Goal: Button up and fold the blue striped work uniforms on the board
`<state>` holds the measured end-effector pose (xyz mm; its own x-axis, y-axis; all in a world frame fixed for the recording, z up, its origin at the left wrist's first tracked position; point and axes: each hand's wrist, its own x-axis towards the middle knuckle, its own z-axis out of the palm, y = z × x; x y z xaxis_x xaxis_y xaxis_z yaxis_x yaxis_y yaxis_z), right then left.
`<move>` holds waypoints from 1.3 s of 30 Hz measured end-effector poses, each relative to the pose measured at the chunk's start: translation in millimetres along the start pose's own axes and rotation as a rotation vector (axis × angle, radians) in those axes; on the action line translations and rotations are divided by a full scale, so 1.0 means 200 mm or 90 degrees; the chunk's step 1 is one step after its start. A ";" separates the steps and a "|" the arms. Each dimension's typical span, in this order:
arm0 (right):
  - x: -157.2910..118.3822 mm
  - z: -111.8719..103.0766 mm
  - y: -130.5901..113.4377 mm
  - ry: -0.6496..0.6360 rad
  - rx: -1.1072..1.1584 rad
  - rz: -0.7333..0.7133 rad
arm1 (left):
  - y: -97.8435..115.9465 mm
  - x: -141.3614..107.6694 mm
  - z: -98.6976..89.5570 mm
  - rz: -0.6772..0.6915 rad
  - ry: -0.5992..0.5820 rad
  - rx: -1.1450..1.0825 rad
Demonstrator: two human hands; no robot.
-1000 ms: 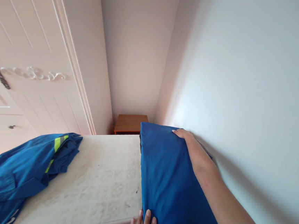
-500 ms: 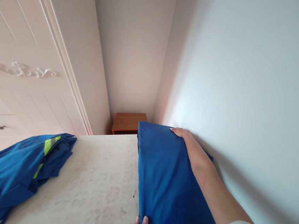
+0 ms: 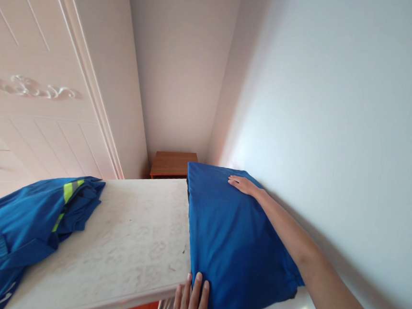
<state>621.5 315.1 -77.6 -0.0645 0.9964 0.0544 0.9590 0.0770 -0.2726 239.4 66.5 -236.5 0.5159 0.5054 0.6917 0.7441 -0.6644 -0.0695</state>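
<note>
A folded piece of blue cloth lies along the right side of a pale patterned tabletop, close to the wall. My right hand rests flat on its far part, fingers stretched out. At the near left corner, my left hand, with a ring on one finger, has its fingers extended against the cloth's edge; the thumb is hidden. To the left lies a crumpled blue garment with yellow-green and grey stripes, apart from both hands.
A white wall rises close on the right. White panelled cabinet doors with carved trim stand at the left. Beyond the table's far edge is a low brown wooden table in the corner.
My right hand has slid slightly left, inward from the cloth's wall-side edge. The view has shifted, so my left hand and the cloth's near edge show more fully.
</note>
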 end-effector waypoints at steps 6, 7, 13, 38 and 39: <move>-0.04 -0.10 0.05 0.027 -0.011 0.079 | 0.01 0.07 -0.13 -0.020 -0.060 -0.073; -0.06 -0.10 0.01 0.036 -0.010 0.061 | 0.02 0.08 -0.15 -0.028 -0.074 -0.081; -0.32 0.04 -0.27 0.038 -0.012 -0.112 | 0.03 0.08 -0.21 -0.054 -0.136 -0.123; -1.60 0.51 -0.26 0.278 -0.055 0.127 | -0.02 0.13 -0.27 -0.037 -0.168 -0.274; -1.62 0.52 -0.25 0.282 -0.045 0.148 | -0.03 0.13 -0.28 -0.036 -0.176 -0.287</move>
<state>565.3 -7.5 -181.3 0.2615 0.8755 0.4064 0.9514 -0.1630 -0.2612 224.2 52.4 -178.2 0.6185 0.6327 0.4660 0.5490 -0.7722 0.3198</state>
